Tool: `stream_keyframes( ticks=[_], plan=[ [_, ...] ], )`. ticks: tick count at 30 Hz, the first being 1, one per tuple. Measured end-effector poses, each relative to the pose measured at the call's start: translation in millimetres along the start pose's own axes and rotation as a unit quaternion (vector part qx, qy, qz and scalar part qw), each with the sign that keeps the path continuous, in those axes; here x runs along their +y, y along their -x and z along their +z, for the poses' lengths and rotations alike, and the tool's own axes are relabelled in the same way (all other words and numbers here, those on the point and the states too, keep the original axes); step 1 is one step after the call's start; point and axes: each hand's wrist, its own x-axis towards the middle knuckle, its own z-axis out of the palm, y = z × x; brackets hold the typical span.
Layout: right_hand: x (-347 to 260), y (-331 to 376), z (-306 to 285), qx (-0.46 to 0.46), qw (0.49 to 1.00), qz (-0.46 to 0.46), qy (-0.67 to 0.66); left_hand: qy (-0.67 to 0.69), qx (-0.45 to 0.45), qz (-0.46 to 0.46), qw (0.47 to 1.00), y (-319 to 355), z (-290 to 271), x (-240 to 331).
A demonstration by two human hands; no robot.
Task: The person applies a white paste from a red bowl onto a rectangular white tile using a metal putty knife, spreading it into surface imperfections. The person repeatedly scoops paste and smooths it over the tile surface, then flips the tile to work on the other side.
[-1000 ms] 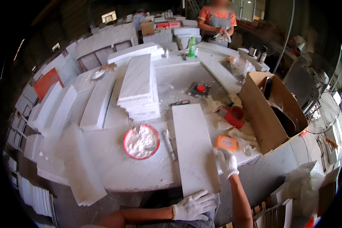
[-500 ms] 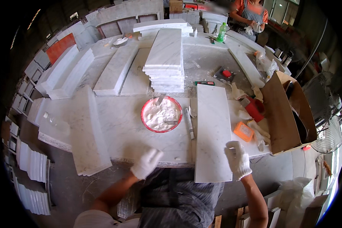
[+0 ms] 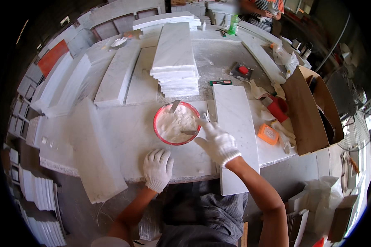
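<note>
Your right hand (image 3: 218, 144), in a white knitted glove, stands at the right of a round, red-rimmed bowl (image 3: 155, 124) of white paste (image 3: 169, 125) on the pale stone counter (image 3: 138, 150). Its fingers are parted, thumb and forefinger spread near a flat grey metal blade (image 3: 189, 132); contact cannot be told. Your left hand (image 3: 157, 168), likewise gloved, rests palm down near the counter's front edge, its fingers loosely bent and gripping nothing. The blade should prove light and stiff, perhaps slick with paste; take it at its right end, by the rim. Its long axis runs left to right, the left end pointing into the paste. A second grey metal blade (image 3: 174, 106) slants up and rightward over the far rim. The bowl, being round, has no long axis.
</note>
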Motion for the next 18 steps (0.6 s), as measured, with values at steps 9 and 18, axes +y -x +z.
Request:
stream_keyframes(
  ticks=[9,18],
  plan=[
    [8.1,-32.0,27.8,-0.046,0.99,-0.096,0.092,0.019,-0.001,-0.002,1.0,-5.4,3.2,0.2],
    [14.8,-7.2,-3.7,0.052,0.997,0.001,-0.058,0.01,-0.013,-0.009,1.0,0.0,4.6,-2.7]
  ],
)
